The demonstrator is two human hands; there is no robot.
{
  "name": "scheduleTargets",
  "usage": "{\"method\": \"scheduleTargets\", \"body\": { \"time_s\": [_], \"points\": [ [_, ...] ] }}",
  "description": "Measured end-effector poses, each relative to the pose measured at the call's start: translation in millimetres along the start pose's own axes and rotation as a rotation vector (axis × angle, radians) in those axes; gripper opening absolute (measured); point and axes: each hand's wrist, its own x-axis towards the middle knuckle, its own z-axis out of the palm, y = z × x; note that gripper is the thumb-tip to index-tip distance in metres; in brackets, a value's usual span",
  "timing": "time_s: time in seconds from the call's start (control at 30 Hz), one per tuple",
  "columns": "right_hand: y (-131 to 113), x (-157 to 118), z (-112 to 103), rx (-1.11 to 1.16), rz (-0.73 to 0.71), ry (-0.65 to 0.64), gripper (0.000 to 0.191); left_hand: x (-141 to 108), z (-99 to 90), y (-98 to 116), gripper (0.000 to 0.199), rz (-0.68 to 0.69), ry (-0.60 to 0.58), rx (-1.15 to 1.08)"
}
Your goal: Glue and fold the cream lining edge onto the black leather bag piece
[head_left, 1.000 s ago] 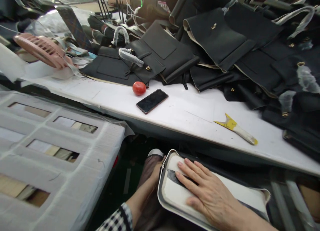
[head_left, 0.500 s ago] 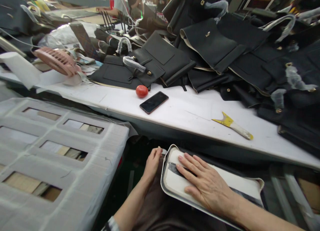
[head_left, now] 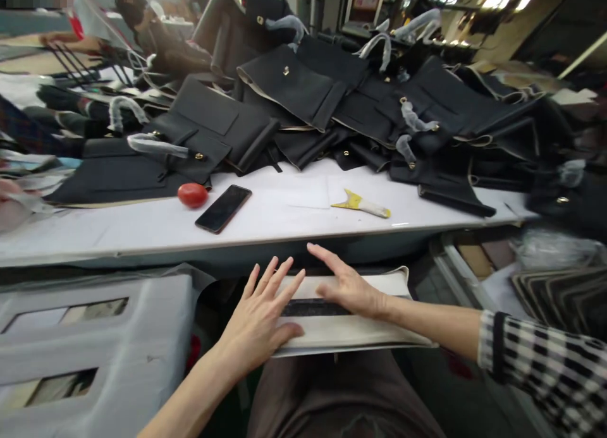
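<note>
Across my lap lies a long pale panel with a dark stripe along its middle, perhaps a bag piece (head_left: 379,329); its far right corner curls upward. My left hand (head_left: 258,318) is over its left end, fingers spread, holding nothing. On its upper middle, my right hand (head_left: 353,289) is open, with the index finger stretched toward the table edge and the thumb apart. Whether either palm presses on the piece cannot be told. Beyond it, on the white table (head_left: 284,226), lie a yellow-ended scraper-like tool (head_left: 361,204), a black phone (head_left: 224,208) and a red tomato-like object (head_left: 192,195).
Black leather bags (head_left: 294,90) with plastic-wrapped handles are heaped along the back of the table. At my left stands a grey crate-like surface with cutouts (head_left: 152,343). Stacked dark pieces (head_left: 559,299) lie to my right. Other people are at the far left.
My view has turned right. My left hand has gone from the piece's left edge to lying spread over its end. My right hand's fingers have lifted and spread. The piece now lies more level.
</note>
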Motion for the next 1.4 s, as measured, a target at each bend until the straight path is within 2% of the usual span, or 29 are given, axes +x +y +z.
{"method": "scheduleTargets", "body": {
  "time_s": [0.07, 0.13, 0.2, 0.27, 0.37, 0.43, 0.5, 0.57, 0.6, 0.63, 0.7, 0.8, 0.9, 0.97, 1.07, 1.2, 1.4],
  "points": [
    [5.5, -2.4, -23.4, 0.257, 0.135, 0.197, 0.070, 2.4, -4.9, 2.7, 0.083, 0.062, 0.016, 0.049],
    [11.5, -18.7, -48.0, 0.373, 0.173, 0.371, 0.059, 7.5, -12.3, 7.9, 0.073, 0.147, -0.002, 0.046],
    [16.7, -49.2, -66.3, 0.366, 0.220, 0.521, 0.052, 15.5, -20.3, 16.3, 0.069, 0.242, -0.070, -0.011],
    [20.6, -87.6, -73.5, 0.292, 0.312, 0.602, 0.046, 25.8, -27.4, 28.0, 0.070, 0.348, -0.182, -0.099],
    [23.1, -140.3, -64.4, 0.205, 0.461, 0.661, 0.047, 45.1, -34.2, 48.4, 0.069, 0.468, -0.371, -0.243],
    [21.3, -162.7, -50.4, 0.255, 0.572, 0.739, 0.053, 59.9, -34.8, 62.4, 0.068, 0.499, -0.450, -0.271],
    [17.1, -173.9, -35.4, 0.382, 0.656, 0.816, 0.055, 75.0, -31.9, 76.8, 0.061, 0.512, -0.480, -0.208],
    [12.8, -178.0, -22.4, 0.508, 0.698, 0.866, 0.055, 88.6, -25.7, 91.5, 0.036, 0.530, -0.445, -0.123],
    [11.3, -178.9, -17.3, 0.553, 0.707, 0.886, 0.055, 94.4, -21.8, 98.6, 0.023, 0.548, -0.409, -0.102],
    [10.5, -179.9, -13.1, 0.584, 0.711, 0.905, 0.055, 99.3, -17.6, 105.0, 0.019, 0.575, -0.369, -0.103],
    [10.5, -183.4, -7.8, 0.599, 0.726, 0.931, 0.055, 106.5, -9.9, 115.2, 0.017, 0.624, -0.312, -0.162],
    [9.7, -193.2, -5.4, 0.476, 0.777, 0.935, 0.053, 111.5, -3.3, 122.6, 0.013, 0.664, -0.321, -0.232],
    [2.6, -204.3, -4.3, 0.226, 0.863, 0.868, 0.047, 113.2, -2.3, 124.8, 0.015, 0.678, -0.329, -0.191],
    [-3.9, -208.5, -1.2, 0.203, 0.930, 0.781, 0.052, 114.5, -2.0, 126.1, 0.013, 0.695, -0.329, -0.209],
    [-10.4, -207.3, 6.8, 0.484, 0.997, 0.744, 0.063, 116.9, 0.0, 128.4, 0.016, 0.714, -0.350, -0.276],
    [-11.9, -199.8, 14.8, 0.807, 0.897, 0.837, 0.063, 119.9, 0.4, 130.7, 0.035, 0.721, -0.359, -0.269],
    [-8.0, -201.3, 18.4, 0.976, 0.824, 0.911, 0.056, 124.9, -5.8, 138.8, 0.018, 0.738, -0.375, -0.199]
  ]
}}
